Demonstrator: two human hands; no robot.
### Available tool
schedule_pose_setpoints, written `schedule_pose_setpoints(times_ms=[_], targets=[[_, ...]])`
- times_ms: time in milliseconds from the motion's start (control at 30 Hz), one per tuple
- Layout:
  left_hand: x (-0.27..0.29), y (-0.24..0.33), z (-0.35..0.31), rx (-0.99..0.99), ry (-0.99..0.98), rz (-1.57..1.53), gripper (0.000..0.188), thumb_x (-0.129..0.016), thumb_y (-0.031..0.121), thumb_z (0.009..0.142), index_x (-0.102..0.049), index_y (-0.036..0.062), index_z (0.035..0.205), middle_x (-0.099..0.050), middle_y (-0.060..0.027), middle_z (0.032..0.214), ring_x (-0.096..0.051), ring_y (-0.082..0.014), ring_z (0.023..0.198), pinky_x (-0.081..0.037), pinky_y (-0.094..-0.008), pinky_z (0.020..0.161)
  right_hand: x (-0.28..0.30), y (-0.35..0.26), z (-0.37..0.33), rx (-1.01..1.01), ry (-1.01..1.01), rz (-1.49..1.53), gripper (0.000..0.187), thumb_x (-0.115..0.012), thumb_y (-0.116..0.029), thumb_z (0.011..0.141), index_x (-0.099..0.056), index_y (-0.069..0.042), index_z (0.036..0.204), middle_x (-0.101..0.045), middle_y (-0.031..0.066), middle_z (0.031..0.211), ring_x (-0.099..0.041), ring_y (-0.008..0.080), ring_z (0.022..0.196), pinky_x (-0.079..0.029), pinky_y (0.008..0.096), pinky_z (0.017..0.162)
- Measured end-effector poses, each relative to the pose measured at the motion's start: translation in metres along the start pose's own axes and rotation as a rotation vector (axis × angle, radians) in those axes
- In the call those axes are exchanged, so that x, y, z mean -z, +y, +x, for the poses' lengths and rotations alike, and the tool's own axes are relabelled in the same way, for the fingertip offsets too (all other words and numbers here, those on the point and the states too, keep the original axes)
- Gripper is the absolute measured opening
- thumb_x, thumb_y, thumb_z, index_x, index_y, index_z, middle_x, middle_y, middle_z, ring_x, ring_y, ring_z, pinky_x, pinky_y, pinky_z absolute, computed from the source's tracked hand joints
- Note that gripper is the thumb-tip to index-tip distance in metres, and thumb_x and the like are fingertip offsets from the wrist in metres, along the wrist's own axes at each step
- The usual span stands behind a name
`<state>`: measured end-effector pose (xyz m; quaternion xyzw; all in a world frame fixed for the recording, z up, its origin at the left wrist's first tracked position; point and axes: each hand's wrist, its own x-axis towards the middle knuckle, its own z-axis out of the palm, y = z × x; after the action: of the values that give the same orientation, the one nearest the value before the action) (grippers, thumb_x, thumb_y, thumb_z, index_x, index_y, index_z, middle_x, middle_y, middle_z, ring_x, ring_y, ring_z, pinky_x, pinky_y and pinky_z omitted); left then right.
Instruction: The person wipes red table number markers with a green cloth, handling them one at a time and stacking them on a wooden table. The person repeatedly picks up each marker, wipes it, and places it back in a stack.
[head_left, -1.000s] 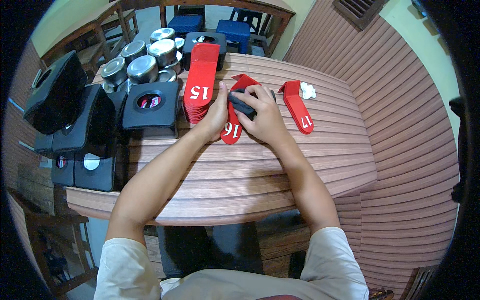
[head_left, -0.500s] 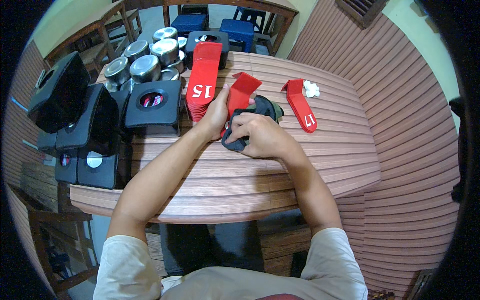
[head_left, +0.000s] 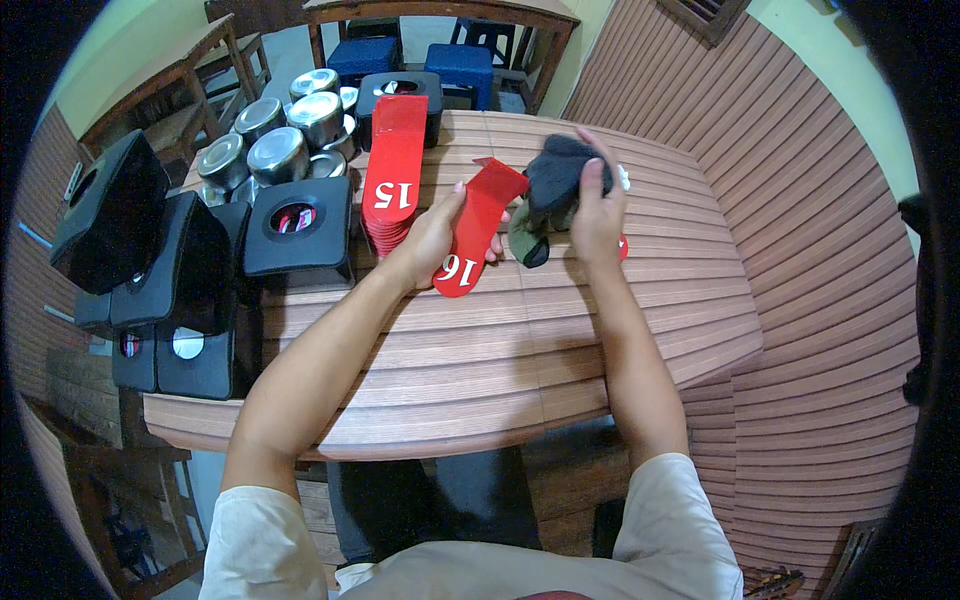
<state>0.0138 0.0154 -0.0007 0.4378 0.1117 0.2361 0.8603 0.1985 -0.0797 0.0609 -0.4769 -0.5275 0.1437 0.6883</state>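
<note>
My left hand (head_left: 430,243) grips a red table number sign (head_left: 485,205) by its edges, white digits near its rounded end and a bent flap at the far end. To the right, my right hand (head_left: 598,218) holds a bunched black and dark-green cloth (head_left: 560,178), which hangs beside the sign's flap. A stack of similar red signs (head_left: 398,150) stands just left of my left hand. Behind my right hand, another red sign (head_left: 624,247) is mostly hidden, and a bit of crumpled white tissue (head_left: 625,178) peeks out.
Black tissue boxes (head_left: 298,240) crowd the table's left side, some piled up. Several round metal containers (head_left: 277,155) are grouped at the far left, with another black box (head_left: 405,88) beside them. A ribbed wall (head_left: 820,250) borders the right; blue stools (head_left: 460,65) stand beyond the table.
My right hand has lifted the cloth off the sign and moved up and to the right. The sign's face and digits are now uncovered; my left hand still holds it.
</note>
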Motion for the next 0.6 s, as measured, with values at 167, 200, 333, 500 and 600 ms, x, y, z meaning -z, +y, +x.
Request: schedule_pose_setpoints(times_ms=[167,200,333,500,600], targets=[[-0.003,0.000,-0.004,0.028,0.004,0.137,0.058,-0.021,0.045,0.114,-0.055,-0.0011,0.126,-0.070,-0.0166,0.084,-0.070,-0.0269,0.075,-0.060,-0.0381,0.075,-0.027,0.003,-0.018,0.355,-0.299,-0.681,0.069,-0.058,-0.045,0.103,-0.038,-0.008,0.157,-0.050,0.0247,0.144,-0.046,0.0386,0.135,-0.031,0.0486,0.118],[-0.003,0.001,-0.004,0.025,0.006,0.149,0.058,-0.021,0.044,0.114,-0.054,-0.0007,0.127,-0.070,-0.0167,0.084,-0.070,-0.0268,0.075,-0.060,-0.0381,0.075,-0.028,0.003,-0.019,0.308,-0.262,-0.748,0.067,-0.059,-0.045,0.102,-0.041,-0.009,0.156,-0.050,0.0244,0.142,-0.045,0.0395,0.134,-0.031,0.0508,0.117],[-0.005,0.002,-0.003,0.029,-0.002,0.159,0.059,-0.020,0.045,0.114,-0.056,-0.0015,0.126,-0.069,-0.0156,0.083,-0.070,-0.0249,0.075,-0.060,-0.0368,0.075,-0.016,0.000,-0.014,0.118,-0.169,-0.892,0.053,-0.059,-0.036,0.103,-0.053,-0.003,0.145,-0.049,0.0224,0.131,-0.047,0.0383,0.126,-0.035,0.0493,0.111],[-0.006,0.003,-0.004,0.032,0.008,0.160,0.067,-0.018,0.048,0.113,-0.062,-0.0018,0.119,-0.070,-0.0134,0.082,-0.069,-0.0247,0.073,-0.058,-0.0364,0.075,0.006,0.006,0.001,-0.253,0.057,-0.426,0.053,-0.041,-0.042,0.112,-0.066,0.003,0.127,-0.065,0.0123,0.111,-0.064,0.0238,0.092,-0.050,0.0314,0.091],[-0.007,0.004,-0.004,0.057,0.026,0.151,0.068,-0.017,0.048,0.113,-0.062,-0.0020,0.119,-0.070,-0.0131,0.082,-0.069,-0.0247,0.073,-0.058,-0.0363,0.075,0.017,0.015,0.011,-0.300,0.166,-0.217,0.065,-0.033,-0.052,0.112,-0.065,0.002,0.128,-0.067,0.0180,0.125,-0.063,0.0227,0.109,-0.047,0.0357,0.097]])
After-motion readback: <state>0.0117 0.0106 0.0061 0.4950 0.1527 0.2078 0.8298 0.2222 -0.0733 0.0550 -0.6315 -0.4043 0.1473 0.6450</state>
